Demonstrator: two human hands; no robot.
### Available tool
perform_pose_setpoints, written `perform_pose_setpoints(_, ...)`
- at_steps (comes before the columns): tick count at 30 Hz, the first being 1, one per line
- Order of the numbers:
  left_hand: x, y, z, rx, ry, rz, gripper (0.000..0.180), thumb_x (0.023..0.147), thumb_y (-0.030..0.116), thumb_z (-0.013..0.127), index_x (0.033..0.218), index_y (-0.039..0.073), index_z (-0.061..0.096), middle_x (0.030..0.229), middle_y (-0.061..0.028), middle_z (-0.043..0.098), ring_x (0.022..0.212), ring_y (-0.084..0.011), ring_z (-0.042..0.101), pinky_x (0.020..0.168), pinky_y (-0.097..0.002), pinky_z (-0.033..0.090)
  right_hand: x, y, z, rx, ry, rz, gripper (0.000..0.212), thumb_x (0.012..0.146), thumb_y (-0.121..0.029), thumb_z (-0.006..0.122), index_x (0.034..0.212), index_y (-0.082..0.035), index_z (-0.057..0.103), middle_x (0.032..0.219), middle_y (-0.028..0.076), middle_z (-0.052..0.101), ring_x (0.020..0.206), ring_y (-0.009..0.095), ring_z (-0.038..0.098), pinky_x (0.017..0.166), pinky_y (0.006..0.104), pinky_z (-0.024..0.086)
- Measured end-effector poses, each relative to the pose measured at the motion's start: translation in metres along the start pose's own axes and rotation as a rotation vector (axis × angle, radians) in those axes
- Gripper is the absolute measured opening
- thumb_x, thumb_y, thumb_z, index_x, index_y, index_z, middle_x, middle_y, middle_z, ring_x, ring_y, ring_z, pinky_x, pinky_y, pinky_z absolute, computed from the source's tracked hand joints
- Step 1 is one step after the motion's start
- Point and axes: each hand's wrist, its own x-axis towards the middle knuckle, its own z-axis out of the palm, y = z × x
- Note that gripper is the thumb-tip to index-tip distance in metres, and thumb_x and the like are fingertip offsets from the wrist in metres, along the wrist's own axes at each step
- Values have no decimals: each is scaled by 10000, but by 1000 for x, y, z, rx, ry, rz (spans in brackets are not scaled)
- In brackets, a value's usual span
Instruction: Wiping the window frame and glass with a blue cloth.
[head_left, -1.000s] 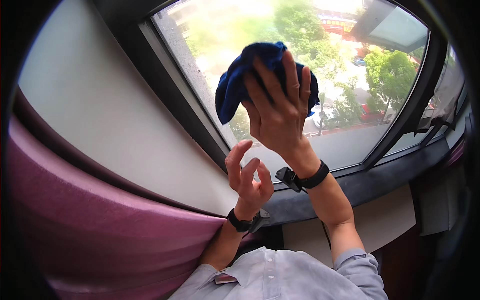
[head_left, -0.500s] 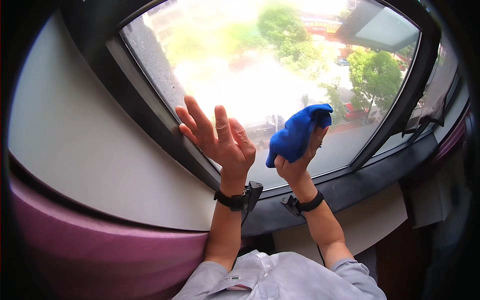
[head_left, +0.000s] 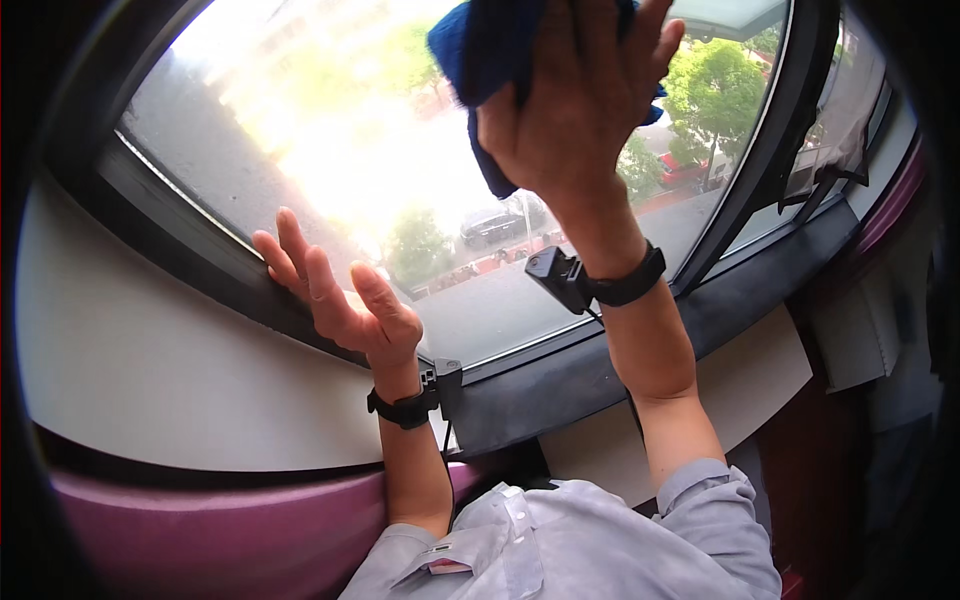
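Note:
A blue cloth [head_left: 482, 52] is spread under my right hand [head_left: 572, 125], high up in front of the window glass [head_left: 470, 330]. The fingers lie over the cloth and hold it; parts of it stick out on both sides of the hand, and its upper end runs out of view. Lower and to the left, my left hand [head_left: 345, 305] holds nothing. Its fingers are apart, and it is beside the dark window frame [head_left: 225, 262], its fingertips near or against that edge.
Below the pane runs a dark sill [head_left: 540, 400]. A pale wall panel [head_left: 150, 370] fills the left, with a pink-purple fabric [head_left: 230, 530] under it. Another framed pane [head_left: 835, 120] stands at the right. Black wrist straps [head_left: 630, 280] carry small devices with cables.
My right hand has moved up with the blue cloth and now lies flatter over it. My left hand appears lower and further left, still with spread fingers. The whole view has shifted.

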Motion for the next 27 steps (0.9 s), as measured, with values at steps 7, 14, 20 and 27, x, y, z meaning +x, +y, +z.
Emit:
perform_pose_setpoints(7,-7,-7,0,-18,18,-42,453,959,184,505,1411,151,501,1541,-231,416,1519,-432,176,1211,-597,68,-77,66,-64,67,-111,360,455,955,-198,708,1325,13,548,1295,231,537,1045,282,663,867,324,539)
perform_pose_setpoints(14,-8,0,7,-23,23,-57,404,942,179,514,1343,144,554,1534,-243,420,1521,-436,167,1210,-600,47,-145,-71,-141,658,-619,724,658,872,-361,668,1391,14,516,1534,395,238,1474,552,129,1166,665,79)
perform_pose_setpoints(20,-9,-6,2,46,35,-94,346,979,121,467,1307,138,576,1526,-234,433,1518,-424,185,1221,-569,41,5,-64,-42,445,-330,28,445,978,-427,561,1085,-27,723,1311,216,629,1279,431,538,1116,527,331)
perform_pose_setpoints(27,-7,-2,0,3,11,-108,319,953,74,482,1256,69,581,1519,-230,446,1518,-415,196,1243,-491,57,38,35,-8,575,-226,49,383,884,-214,685,1189,11,626,1133,190,629,966,353,611,825,474,463)
